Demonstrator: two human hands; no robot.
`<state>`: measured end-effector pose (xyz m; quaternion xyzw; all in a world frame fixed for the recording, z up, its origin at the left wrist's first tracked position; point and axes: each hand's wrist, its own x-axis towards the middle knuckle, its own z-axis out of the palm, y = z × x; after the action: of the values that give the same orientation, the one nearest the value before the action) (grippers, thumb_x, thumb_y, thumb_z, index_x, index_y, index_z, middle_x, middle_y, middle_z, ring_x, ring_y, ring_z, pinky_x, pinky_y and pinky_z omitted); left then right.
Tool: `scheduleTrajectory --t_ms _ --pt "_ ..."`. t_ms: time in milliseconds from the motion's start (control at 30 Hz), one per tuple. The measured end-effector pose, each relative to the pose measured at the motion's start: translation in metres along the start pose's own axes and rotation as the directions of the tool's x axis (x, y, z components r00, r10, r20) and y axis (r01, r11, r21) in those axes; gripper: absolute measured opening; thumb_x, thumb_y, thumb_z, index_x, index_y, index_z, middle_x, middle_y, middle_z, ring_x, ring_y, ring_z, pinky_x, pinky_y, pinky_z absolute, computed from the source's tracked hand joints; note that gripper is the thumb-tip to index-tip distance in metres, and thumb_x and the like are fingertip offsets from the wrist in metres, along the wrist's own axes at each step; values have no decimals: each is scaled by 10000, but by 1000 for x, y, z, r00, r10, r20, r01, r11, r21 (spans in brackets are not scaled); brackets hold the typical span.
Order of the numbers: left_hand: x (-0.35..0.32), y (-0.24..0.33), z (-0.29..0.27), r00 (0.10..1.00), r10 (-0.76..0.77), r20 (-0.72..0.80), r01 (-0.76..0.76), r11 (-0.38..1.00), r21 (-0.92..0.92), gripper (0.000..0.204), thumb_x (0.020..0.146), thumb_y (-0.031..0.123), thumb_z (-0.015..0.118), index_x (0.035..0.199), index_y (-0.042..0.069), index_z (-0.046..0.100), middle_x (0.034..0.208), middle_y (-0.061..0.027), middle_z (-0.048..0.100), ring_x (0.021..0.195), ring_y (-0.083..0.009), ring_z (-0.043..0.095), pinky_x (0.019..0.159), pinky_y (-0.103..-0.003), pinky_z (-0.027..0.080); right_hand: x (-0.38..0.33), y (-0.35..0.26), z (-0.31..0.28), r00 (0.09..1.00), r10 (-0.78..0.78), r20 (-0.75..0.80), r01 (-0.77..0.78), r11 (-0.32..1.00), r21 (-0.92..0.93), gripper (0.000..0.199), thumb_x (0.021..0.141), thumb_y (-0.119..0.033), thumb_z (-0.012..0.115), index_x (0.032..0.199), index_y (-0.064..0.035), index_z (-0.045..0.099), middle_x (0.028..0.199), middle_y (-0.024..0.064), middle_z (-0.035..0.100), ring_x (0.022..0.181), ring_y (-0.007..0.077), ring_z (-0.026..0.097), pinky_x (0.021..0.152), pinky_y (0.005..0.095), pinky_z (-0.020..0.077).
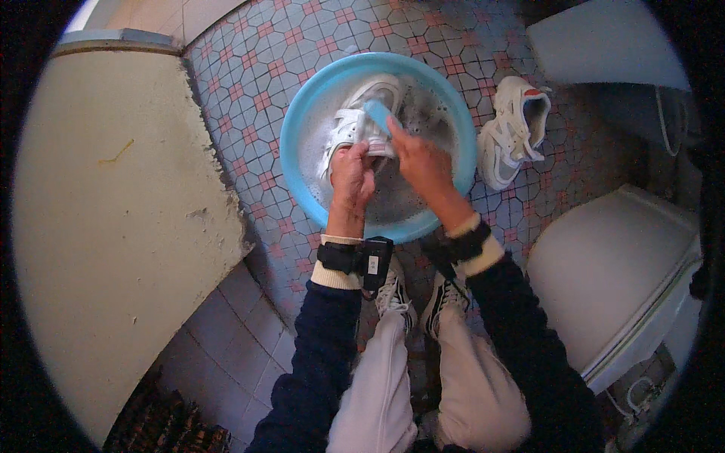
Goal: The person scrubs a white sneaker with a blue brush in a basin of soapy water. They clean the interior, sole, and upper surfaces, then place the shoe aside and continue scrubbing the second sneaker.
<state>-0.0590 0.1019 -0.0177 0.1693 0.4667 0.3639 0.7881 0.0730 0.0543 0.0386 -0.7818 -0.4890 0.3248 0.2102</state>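
A light blue basin (300,193) on the tiled floor holds soapy water with suds. Over it, a white sneaker (349,121) is tilted, its toe pointing away from me. My left hand (352,175) is closed on the sneaker near its opening. My right hand (424,167) is closed around a light blue brush (381,116), whose head lies against the sneaker's upper. The bristles are hidden from view. A second white sneaker (510,136) stands on the floor just right of the basin.
A pale wall with a chipped edge (128,189) rises at the left. At the right are a grey-white container (612,45) and a white curved fixture (604,264). My own shoes (394,294) are just below the basin. Patterned floor tiles (257,83) surround it.
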Motion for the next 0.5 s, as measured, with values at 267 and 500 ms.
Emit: scheduleTrajectory --t_ms 267,500 --pt "3 -4 10 982 28 -188 -52 991 -122 206 910 111 487 1058 -26 529 980 -99 596 852 -207 593 775 -316 477 -28 23 36 999 4 46 -12 984 178 349 894 -266 476 1241 -268 510 788 205 607 733 395 587 603 433 456" --pt "-5 -26 18 965 62 -256 -64 998 1 248 899 116 510 1110 -14 500 1000 -102 581 872 -223 595 767 -353 493 -4 16 17 998 56 -31 -57 997 -50 349 893 -295 467 1240 -297 505 760 203 607 718 400 587 613 468 458"
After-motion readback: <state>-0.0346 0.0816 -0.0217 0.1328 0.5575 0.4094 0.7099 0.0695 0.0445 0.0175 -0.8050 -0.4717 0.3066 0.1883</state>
